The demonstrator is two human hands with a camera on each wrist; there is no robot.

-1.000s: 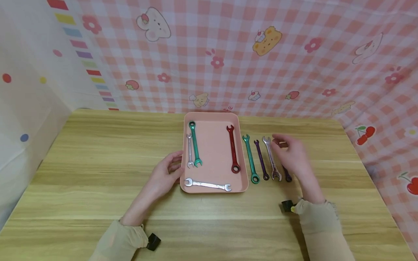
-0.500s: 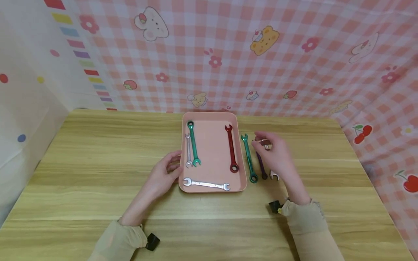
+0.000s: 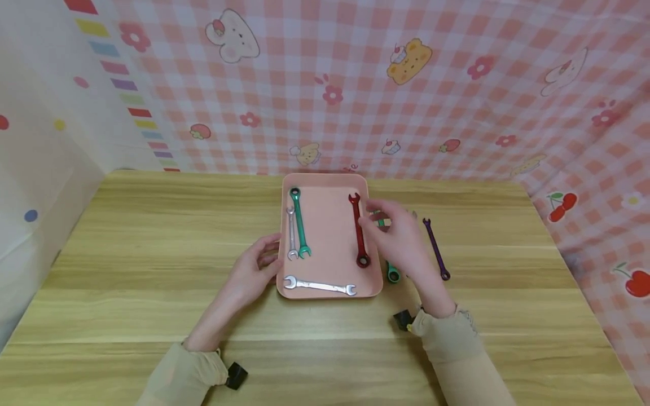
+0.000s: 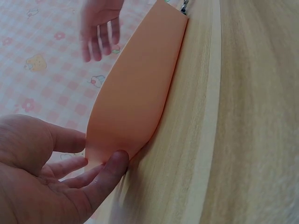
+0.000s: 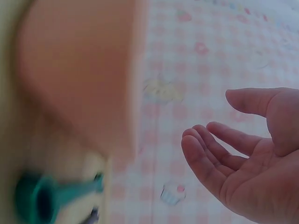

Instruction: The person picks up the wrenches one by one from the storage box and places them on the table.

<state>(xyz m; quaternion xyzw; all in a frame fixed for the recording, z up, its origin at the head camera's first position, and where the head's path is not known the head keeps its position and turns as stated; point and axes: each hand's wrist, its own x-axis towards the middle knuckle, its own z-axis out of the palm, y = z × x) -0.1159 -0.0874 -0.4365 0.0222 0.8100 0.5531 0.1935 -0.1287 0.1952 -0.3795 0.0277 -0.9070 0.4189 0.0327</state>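
My left hand [image 3: 254, 270] touches the left side of a pink tray [image 3: 325, 181], its thumb [image 4: 114, 165] and fingertips against the outer wall in the left wrist view. Inside the tray lie a small silver wrench [image 3: 291, 234] and a green wrench [image 3: 300, 225] at left, a red wrench [image 3: 359, 231] at right and a silver open-end wrench [image 3: 320, 286] along the near side. Held above the tray's right rim, my right hand [image 3: 398, 242] has loosely bent fingers and nothing in them. Beneath it, another green wrench [image 3: 393, 273] is partly hidden.
To the right of the right hand, a purple wrench [image 3: 435, 249] lies on the wooden table [image 3: 152, 254]. Other wrenches beside it are mostly covered by that hand. A pink checked cloth [image 3: 325, 84] hangs behind the table's far edge.
My right hand has moved left, from over the rightmost purple wrench across the row to the tray's right rim, uncovering that wrench. The left hand stays at the tray.
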